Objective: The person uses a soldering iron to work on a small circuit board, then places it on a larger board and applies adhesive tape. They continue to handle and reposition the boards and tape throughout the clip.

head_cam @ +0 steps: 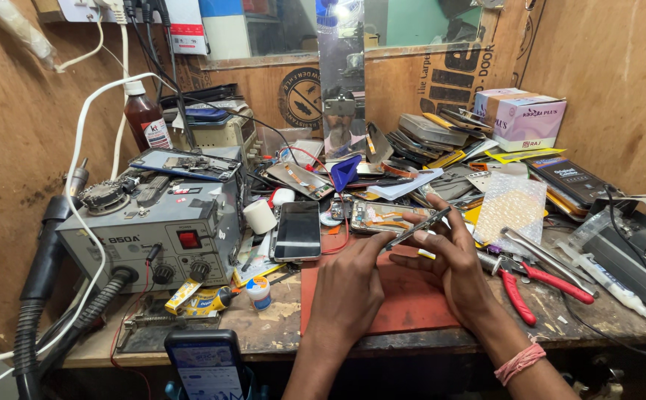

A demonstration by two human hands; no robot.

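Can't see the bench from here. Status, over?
Left hand and right hand both grip a thin dark phone part over the red mat. Red pliers beside right hand.

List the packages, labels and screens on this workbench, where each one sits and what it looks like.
Cardboard box: back right, on the clutter; white and pink with purple.
Bottle label: dark brown bottle, back left; white with red.
Phone: flat beside the grey station, left of the hands; dark blank screen.
Lit phone: bottom edge, propped upright; blue and white display.
Dark package: right, before the box; flat, black with pale print.
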